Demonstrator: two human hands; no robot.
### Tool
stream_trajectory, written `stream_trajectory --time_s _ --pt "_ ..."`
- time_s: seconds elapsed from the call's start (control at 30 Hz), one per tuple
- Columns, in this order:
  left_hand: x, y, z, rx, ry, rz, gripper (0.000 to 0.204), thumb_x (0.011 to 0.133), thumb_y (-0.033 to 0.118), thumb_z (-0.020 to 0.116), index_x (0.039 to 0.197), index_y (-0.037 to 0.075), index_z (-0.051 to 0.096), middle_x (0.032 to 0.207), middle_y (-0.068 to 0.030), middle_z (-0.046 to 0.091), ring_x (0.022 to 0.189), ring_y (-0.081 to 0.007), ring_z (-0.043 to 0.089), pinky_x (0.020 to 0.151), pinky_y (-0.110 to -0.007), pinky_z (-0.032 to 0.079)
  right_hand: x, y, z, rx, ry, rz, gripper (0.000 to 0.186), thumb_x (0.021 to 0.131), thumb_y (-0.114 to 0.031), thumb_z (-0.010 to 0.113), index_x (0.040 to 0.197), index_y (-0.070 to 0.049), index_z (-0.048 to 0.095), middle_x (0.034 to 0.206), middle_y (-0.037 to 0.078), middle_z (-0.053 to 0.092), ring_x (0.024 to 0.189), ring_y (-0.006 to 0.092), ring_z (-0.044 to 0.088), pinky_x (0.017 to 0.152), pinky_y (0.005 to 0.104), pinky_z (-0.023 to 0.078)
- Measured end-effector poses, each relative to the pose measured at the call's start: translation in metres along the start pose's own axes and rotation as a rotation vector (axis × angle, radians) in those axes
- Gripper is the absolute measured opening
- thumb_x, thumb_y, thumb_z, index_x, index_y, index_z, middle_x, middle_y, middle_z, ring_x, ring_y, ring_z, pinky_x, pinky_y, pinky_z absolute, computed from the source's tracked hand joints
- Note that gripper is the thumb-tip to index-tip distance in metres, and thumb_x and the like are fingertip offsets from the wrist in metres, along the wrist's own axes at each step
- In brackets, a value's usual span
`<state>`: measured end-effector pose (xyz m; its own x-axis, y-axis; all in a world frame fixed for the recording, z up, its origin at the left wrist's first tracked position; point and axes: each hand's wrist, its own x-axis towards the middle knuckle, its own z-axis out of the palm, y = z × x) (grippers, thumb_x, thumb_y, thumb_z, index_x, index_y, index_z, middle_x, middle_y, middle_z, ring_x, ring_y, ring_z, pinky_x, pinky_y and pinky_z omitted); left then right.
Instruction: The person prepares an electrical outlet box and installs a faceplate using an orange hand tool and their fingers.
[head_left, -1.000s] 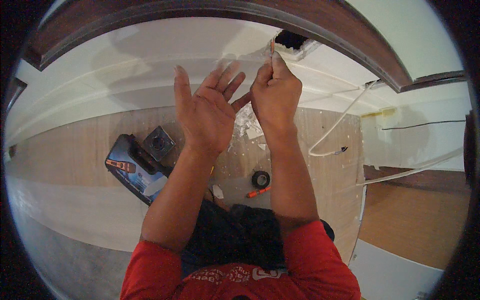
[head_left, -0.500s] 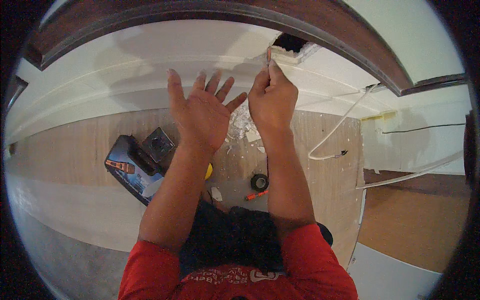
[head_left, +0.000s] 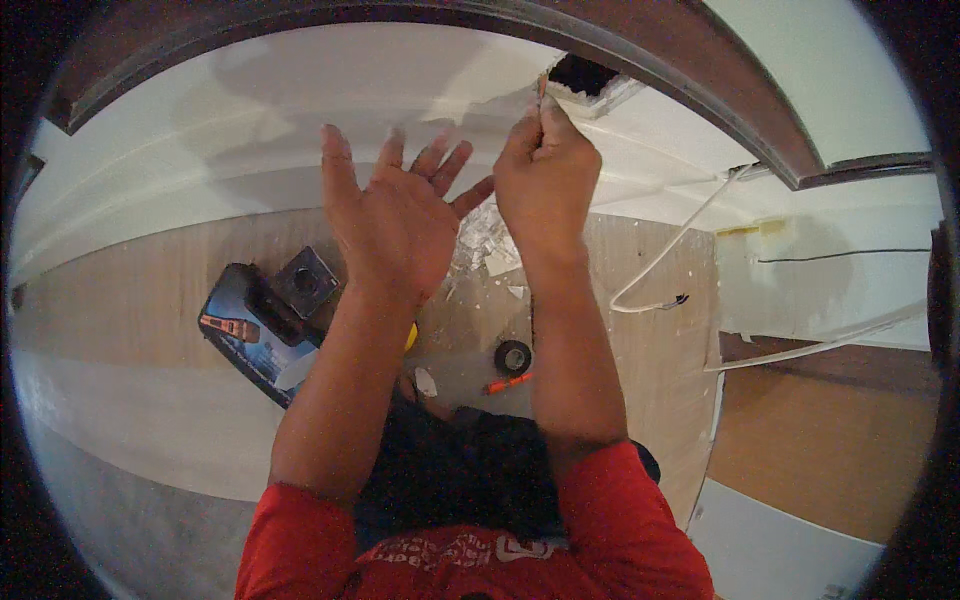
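In front of the white wall, my left hand is raised with its fingers spread and nothing in it. My right hand is closed, pinching a thin narrow blade-like strip that points up; its exact kind is too small to tell. The strip's tip is beside the left edge of a rough-cut hole in the wall. Dark space shows inside that hole, and its rim is ragged and pale.
Broken white plaster bits lie on the wood-grain surface below. Around it are black tape, an orange-handled tool, a dark square box and a printed tool case. A white cable hangs at right; a dark wooden frame crosses above.
My left hand has shifted slightly left and its fingers have tilted a little. My right hand keeps its pinch on the strip by the hole. The whole view has moved slightly.
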<state>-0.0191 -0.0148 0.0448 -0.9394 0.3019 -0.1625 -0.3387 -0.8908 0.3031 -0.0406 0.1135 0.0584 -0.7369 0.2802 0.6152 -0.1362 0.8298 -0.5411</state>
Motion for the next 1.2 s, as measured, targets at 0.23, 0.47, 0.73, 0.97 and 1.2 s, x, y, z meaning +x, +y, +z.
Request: stream_trajectory --time_s 0.23,0.47,0.73,0.97,1.2 --pt "-0.016 -0.030 0.019 0.019 -0.079 -0.113 0.093 0.095 0.074 0.027 0.146 -0.002 0.041 0.147 -0.0182 0.048 0.130 -0.0312 0.050 0.113 -0.048 0.030 0.000 0.005 -0.004 0.031 -0.096 0.049 0.017 0.093 -0.007 0.055 0.092 0.006 0.066 0.065 0.023 0.062 0.056 0.0350 0.063 0.054 0.0404 0.048" --pt "-0.015 -0.037 0.022 0.167 -0.159 -0.037 0.092 0.097 0.071 0.024 0.148 -0.004 0.038 0.151 -0.0159 0.045 0.140 -0.0304 0.041 0.118 -0.044 0.024 0.000 0.000 -0.011 -0.021 -0.131 0.074 0.019 0.093 -0.009 0.056 0.097 0.006 0.067 0.071 0.025 0.064 0.061 0.0391 0.065 0.058 0.0424 0.050" --pt "-0.018 -0.042 0.025 0.727 -0.160 0.172 0.089 0.079 0.028 0.080 0.149 -0.003 0.035 0.148 -0.0150 0.047 0.135 -0.0264 0.046 0.115 -0.041 0.034 0.007 0.000 -0.008 -0.058 -0.163 0.067 0.021 0.092 -0.011 0.056 0.103 0.003 0.066 0.073 0.025 0.064 0.066 0.0420 0.065 0.062 0.0467 0.051" --pt "-0.020 -0.046 0.023 0.853 -0.113 0.192 0.090 0.074 0.016 0.084 0.149 -0.002 0.037 0.142 -0.0143 0.052 0.130 -0.0246 0.051 0.111 -0.039 0.038 0.001 -0.001 -0.011 -0.043 -0.192 0.130 0.019 0.091 -0.012 0.056 0.101 0.000 0.067 0.072 0.024 0.064 0.066 0.0420 0.064 0.062 0.0472 0.050" --pt "-0.008 -0.052 0.015 0.792 -0.138 0.281 0.083 0.074 0.018 0.083 0.145 -0.001 0.044 0.128 -0.0124 0.060 0.115 -0.0187 0.059 0.097 -0.033 0.048 -0.001 0.001 -0.006 -0.103 -0.229 0.142 0.018 0.090 -0.012 0.056 0.099 0.001 0.066 0.073 0.025 0.064 0.069 0.0427 0.065 0.063 0.0484 0.051"
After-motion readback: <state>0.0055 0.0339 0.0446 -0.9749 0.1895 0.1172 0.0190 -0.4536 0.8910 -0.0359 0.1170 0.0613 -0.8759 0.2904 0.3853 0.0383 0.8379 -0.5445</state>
